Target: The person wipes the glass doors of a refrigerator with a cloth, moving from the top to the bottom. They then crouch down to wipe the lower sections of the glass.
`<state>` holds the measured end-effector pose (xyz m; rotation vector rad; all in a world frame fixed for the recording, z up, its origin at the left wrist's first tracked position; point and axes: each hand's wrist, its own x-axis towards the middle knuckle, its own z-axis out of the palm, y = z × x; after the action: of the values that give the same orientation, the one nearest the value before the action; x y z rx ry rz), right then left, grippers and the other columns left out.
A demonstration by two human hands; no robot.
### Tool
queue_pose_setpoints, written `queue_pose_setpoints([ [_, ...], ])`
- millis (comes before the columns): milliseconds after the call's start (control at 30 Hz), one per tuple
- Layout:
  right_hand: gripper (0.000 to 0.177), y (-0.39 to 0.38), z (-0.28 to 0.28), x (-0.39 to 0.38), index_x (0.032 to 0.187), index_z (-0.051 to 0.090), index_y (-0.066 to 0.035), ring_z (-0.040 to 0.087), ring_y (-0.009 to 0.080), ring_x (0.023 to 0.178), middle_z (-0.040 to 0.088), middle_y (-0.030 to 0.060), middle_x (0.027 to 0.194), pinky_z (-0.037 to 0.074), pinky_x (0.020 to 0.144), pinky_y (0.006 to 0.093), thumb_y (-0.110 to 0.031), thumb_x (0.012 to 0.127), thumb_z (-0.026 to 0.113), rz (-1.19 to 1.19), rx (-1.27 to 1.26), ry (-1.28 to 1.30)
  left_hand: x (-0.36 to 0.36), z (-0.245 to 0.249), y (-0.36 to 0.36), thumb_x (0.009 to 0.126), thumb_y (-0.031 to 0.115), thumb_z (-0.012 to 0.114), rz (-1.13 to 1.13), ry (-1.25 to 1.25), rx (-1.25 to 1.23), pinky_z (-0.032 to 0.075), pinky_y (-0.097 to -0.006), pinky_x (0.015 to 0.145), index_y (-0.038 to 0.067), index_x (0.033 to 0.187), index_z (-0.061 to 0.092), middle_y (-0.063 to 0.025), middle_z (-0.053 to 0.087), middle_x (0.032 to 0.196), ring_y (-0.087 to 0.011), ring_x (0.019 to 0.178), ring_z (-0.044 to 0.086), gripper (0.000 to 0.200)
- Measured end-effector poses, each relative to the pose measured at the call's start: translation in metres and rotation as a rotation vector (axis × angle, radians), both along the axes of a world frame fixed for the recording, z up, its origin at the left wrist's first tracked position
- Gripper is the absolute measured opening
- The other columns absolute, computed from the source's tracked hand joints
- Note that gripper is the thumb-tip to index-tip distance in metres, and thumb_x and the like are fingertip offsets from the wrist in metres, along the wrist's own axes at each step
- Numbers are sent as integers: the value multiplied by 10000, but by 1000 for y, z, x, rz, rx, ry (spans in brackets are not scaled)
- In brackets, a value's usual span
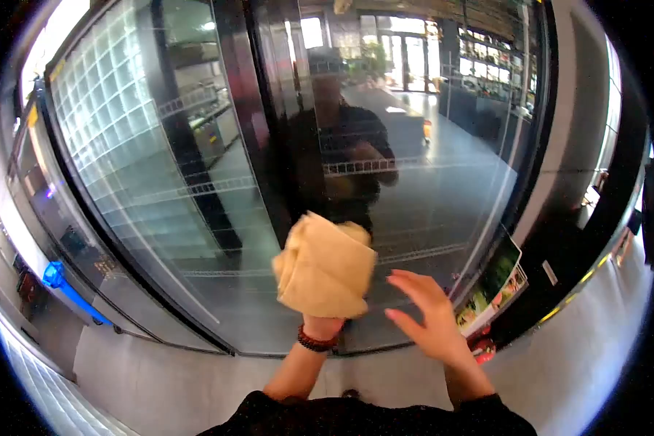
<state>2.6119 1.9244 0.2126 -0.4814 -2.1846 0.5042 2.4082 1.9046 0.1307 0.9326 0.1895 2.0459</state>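
1. Black clothing (pixel 370 420) spans the bottom edge, closest to the camera.
2. Glass doors (pixel 443 218) fill most of the view ahead, reflecting a room and a person.
3. Folded tan cloth (pixel 330 265) sits before the lower middle of the glass; contact cannot be told.
4. Right hand (pixel 430 320) hovers just beside the cloth, thumb and fingers spread, holding nothing.
5. Left hand (pixel 323 327) holds the cloth, its fingers hidden by it.
6. Dark beaded bracelets (pixel 316 340) circle the left wrist.
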Motion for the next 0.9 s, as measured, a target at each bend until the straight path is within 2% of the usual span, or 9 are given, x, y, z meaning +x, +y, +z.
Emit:
queue_pose_setpoints([
  [100, 420, 15, -11, 11, 1194, 568, -30, 548, 352, 1112, 582, 179, 1199, 442, 935, 408, -131, 807, 695, -4, -94, 75, -17, 66, 41, 970, 252, 488, 664, 195, 63, 234, -433, 1120, 22, 1436, 269, -136, 265, 1504, -308, 1378, 268, 564],
  [167, 414, 22, -21, 12, 1183, 578, -27, 542, 332, 1119, 594, 170, 1181, 419, 950, 386, -109, 796, 700, 18, -144, 64, -48, 62, 62, 918, 243, 564, 1396, 1099, -115, 195, -480, 1119, -64, 1322, 383, -233, 229, 1499, -437, 1384, 186, 539],
  [233, 417, 30, -28, 15, 1188, 576, -43, 547, 341, 1114, 591, 174, 1185, 430, 947, 396, -141, 804, 706, 16, -142, 17, -44, 82, 99, 807, 257, 667, 1648, 1282, -153, 227, -533, 1089, -75, 1113, 509, -293, 242, 1463, -512, 1358, 182, 478],
  [367, 416, 57, -37, 33, 1198, 582, -78, 562, 355, 1094, 598, 172, 1182, 451, 936, 404, -180, 814, 707, -64, -192, -3, -61, 105, 118, 741, 220, 674, 1843, 1482, -150, 262, -589, 1050, -91, 1092, 507, -342, 284, 1396, -547, 1350, 155, 499],
  [567, 401, 82, -27, 40, 1169, 598, -60, 584, 344, 1060, 620, 170, 1130, 467, 903, 387, -167, 802, 719, -137, -205, 59, -72, 262, 124, 694, 134, 642, 2071, 1400, 171, 259, -498, 1109, -137, 1145, 476, -333, 309, 1395, -501, 1344, 223, 551],
  [700, 403, 95, -29, 38, 1180, 600, -49, 592, 208, 959, 621, 112, 1090, 472, 823, 314, -76, 793, 710, -118, -130, 134, -87, 381, 143, 807, 204, 572, 2372, 1273, 395, 288, -458, 1096, -94, 1235, 450, -274, 372, 1382, -449, 1323, 295, 536],
  [800, 410, 100, -21, 39, 1190, 597, -51, 589, 214, 978, 619, 119, 1100, 471, 845, 312, -87, 798, 712, -146, -163, 126, -97, 460, 156, 864, 281, 502, 2566, 1147, 642, 287, -453, 1092, -88, 1131, 539, -222, 529, 1220, -413, 1247, 385, 457],
  [833, 412, 104, -23, 40, 1192, 597, -51, 589, 216, 984, 620, 120, 1099, 472, 846, 315, -89, 799, 713, -143, -161, 138, -95, 478, 152, 888, 290, 464, 2880, 1330, 406, 276, -480, 1096, -33, 1167, 560, -212, 535, 1208, -409, 1259, 377, 437],
  [900, 416, 114, -32, 47, 1196, 595, -51, 590, 221, 997, 622, 122, 1096, 476, 847, 321, -93, 800, 714, -148, -160, 164, -99, 513, 152, 919, 331, 420, 2850, 1631, 212, 263, -501, 1094, 65, 1202, 583, -215, 538, 1202, -410, 1289, 351, 422],
])
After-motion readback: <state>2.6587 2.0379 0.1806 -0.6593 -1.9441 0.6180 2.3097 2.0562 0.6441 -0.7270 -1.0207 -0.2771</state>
